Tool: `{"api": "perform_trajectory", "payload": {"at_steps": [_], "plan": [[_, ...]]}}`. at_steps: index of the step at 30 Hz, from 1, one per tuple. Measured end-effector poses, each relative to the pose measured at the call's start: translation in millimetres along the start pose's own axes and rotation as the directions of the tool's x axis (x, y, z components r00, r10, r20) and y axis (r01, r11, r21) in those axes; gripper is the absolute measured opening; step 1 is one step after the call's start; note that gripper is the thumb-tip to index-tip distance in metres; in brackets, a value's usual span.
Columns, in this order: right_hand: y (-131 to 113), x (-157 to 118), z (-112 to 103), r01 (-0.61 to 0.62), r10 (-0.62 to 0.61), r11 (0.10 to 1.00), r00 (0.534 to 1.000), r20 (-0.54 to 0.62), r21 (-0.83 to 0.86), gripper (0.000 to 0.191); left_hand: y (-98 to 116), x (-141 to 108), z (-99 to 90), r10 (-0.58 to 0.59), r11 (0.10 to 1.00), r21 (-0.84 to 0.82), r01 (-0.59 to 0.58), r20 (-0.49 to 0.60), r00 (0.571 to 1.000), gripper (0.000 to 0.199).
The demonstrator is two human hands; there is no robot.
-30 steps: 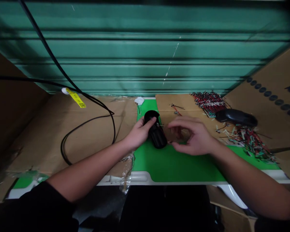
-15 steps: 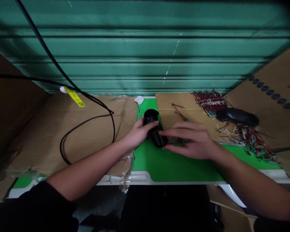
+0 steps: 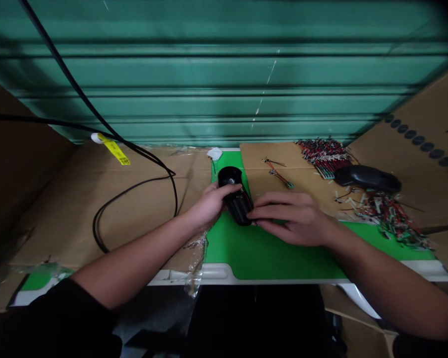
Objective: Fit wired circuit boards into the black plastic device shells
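A black rounded housing (image 3: 239,206) is held tilted over the green mat by my left hand (image 3: 212,201), whose thumb lies across its top. Along the housing's right edge runs a thin red and black wire. My right hand (image 3: 296,216) is at the lower right end of the housing, fingertips pinched near the wire's end, where a small piece shows. Right of the housing, a few loose wires (image 3: 280,178) with a small green board lie on cardboard.
Bundled red and black wires (image 3: 326,156) lie at the back right, beside a black curved shell (image 3: 368,179). A looser wire heap (image 3: 395,219) is in front of it. A black cable (image 3: 134,185) with a yellow tag (image 3: 115,150) loops over the left cardboard.
The housing has shifted slightly left and up with my left hand. My right fingers have moved down toward its lower end, leaving more of the inside and the wire in sight.
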State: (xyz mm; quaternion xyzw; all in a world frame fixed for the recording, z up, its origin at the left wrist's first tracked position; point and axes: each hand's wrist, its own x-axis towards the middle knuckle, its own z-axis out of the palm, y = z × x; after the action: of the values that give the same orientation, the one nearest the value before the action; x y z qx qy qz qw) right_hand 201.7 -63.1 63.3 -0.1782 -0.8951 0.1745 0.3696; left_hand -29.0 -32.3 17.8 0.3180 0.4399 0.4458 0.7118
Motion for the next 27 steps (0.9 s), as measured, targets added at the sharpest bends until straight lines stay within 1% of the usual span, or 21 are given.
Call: {"api": "perform_trajectory", "payload": {"at_steps": [2,5,7,9,11,12,14,16,18,20,23,25,27], "plan": [[0.4,0.2,-1.9,-0.061,0.061,0.998,0.996,-0.060,-0.004,0.022,-0.8,0.1,-0.6,0.022,1.000,0.015,-0.022,0.001,1.000,0.040],[1.5,1.0,-5.8,-0.146,0.147,0.989,0.976,-0.158,0.017,0.017,-2.6,-1.3,-1.2,0.048,0.995,0.083,-0.050,0.023,0.999,0.044],[1.9,1.0,-7.2,-0.197,0.201,0.980,0.955,-0.218,0.037,0.016,-3.6,-3.2,-1.2,0.055,0.988,0.143,-0.063,0.057,0.997,0.048],[1.6,0.6,-6.3,-0.273,0.284,0.959,0.923,-0.261,0.079,0.014,-4.4,-5.2,-0.8,0.070,0.974,0.208,-0.089,0.099,0.993,0.050],[0.9,0.3,-2.0,-0.365,0.408,0.910,0.871,-0.274,0.196,0.007,-5.6,-6.9,-0.3,0.105,0.957,0.253,-0.142,0.154,0.983,0.051],[0.6,0.5,1.3,-0.409,0.480,0.868,0.837,-0.263,0.281,0.005,-6.4,-7.7,0.0,0.128,0.950,0.259,-0.174,0.185,0.974,0.053],[0.6,2.0,9.8,-0.469,0.610,0.754,0.759,-0.225,0.461,0.015,-8.0,-9.7,0.9,0.153,0.942,0.252,-0.220,0.260,0.953,0.057],[2.0,4.7,19.1,-0.479,0.695,0.649,0.690,-0.204,0.591,0.026,-9.2,-12.3,2.2,0.147,0.943,0.237,-0.233,0.332,0.932,0.061],[4.3,7.9,27.1,-0.465,0.736,0.598,0.641,-0.218,0.653,0.034,-9.6,-15.1,3.6,0.126,0.947,0.229,-0.226,0.382,0.916,0.062],[6.8,10.5,32.5,-0.453,0.752,0.587,0.612,-0.245,0.671,0.036,-9.7,-17.4,4.9,0.107,0.949,0.234,-0.212,0.394,0.913,0.056],[9.0,12.3,35.9,-0.438,0.746,0.616,0.592,-0.305,0.655,0.034,-10.3,-18.7,5.9,0.079,0.951,0.250,-0.179,0.362,0.929,0.048],[9.3,12.5,36.8,-0.451,0.745,0.630,0.581,-0.329,0.632,0.034,-11.4,-18.5,6.0,0.050,0.957,0.253,-0.141,0.335,0.941,0.047],[9.1,12.2,38.0,-0.475,0.747,0.635,0.578,-0.328,0.610,0.035,-12.7,-17.8,5.7,0.018,0.962,0.254,-0.104,0.320,0.947,0.049]]}}
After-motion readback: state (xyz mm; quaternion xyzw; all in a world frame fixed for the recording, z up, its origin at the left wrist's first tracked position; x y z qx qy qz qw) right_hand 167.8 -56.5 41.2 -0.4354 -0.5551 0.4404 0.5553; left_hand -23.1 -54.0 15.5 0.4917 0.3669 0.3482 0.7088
